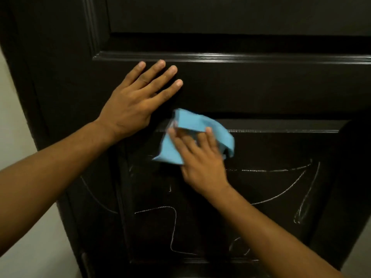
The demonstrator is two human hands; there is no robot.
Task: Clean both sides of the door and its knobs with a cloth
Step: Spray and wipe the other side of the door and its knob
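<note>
Head view, looking down a dark brown panelled door [251,93] that fills nearly the whole field. At the far left edge, a strip of pale wall [12,109] runs beside the door; it widens toward the near left corner. Next to the right, the left forearm rises from the near left edge; the left hand [134,103] lies flat on the door's middle rail, fingers straight and slightly spread, palm against the wood, holding nothing; its fingertips end just below the glossy raised moulding [230,57] that crosses the door from left to right. Just right of and below this hand, a light blue cloth [192,121] sits crumpled against the door, at the upper left corner of the lower recessed panel [271,149], covering that corner's edge. The right hand [198,157] presses the cloth to the panel with fingers extended and spread over it, the cloth's lower right part hidden beneath the palm; the fingers are blurred, and whether any fold is pinched cannot be told; the right forearm enters from the near right corner and hides part of the panel. Across the panel, white chalk marks [281,192] remain: a faint curve at left, an angular zigzag line in the near middle, long arcs and a streak toward the right; no knob falls within the view.
</note>
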